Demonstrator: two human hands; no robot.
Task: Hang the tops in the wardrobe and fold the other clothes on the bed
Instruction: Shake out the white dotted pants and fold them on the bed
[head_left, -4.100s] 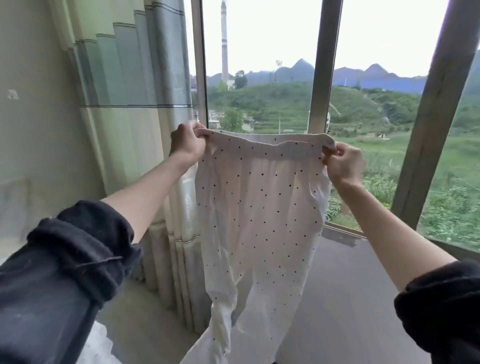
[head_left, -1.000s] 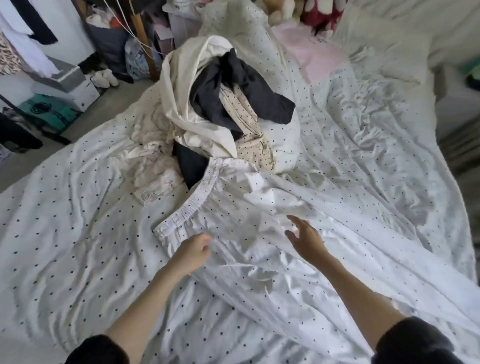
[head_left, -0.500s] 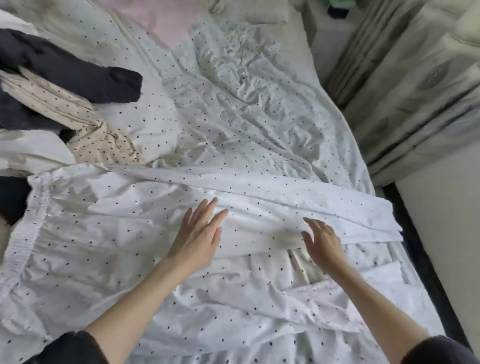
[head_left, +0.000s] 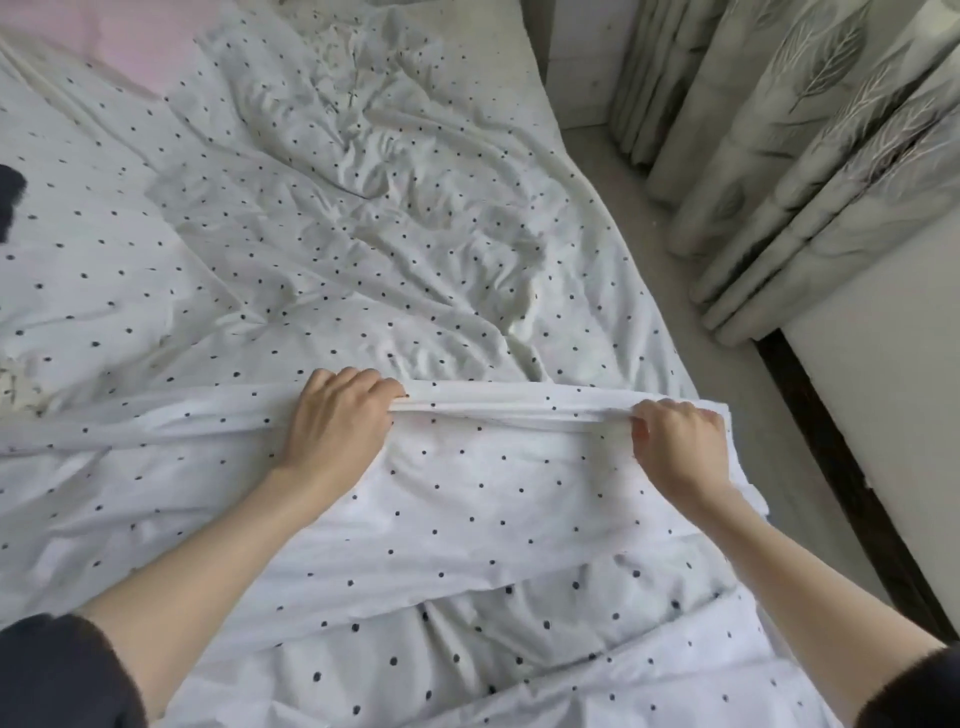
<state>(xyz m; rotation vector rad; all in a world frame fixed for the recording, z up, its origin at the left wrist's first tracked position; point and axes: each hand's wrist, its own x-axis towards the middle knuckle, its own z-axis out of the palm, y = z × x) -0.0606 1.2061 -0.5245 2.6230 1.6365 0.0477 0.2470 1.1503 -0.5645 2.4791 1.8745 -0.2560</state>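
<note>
Head view: dotted white trousers (head_left: 493, 499) lie flat across the near part of the bed (head_left: 363, 218), leg ends toward the curtain (head_left: 810, 156) side; thin, light, limp cotton by the look, likely to crease and slide on the matching sheet, so best taken along the doubled far edge with two spaced pinches. Left hand (head_left: 337, 421) and right hand (head_left: 680, 441) both curl over that far edge, fingers tucked under and gripping the cloth. Half a second earlier both palms lay flat, smoothing the leg nearer the person; now they have reached to the edge and closed on it.
</note>
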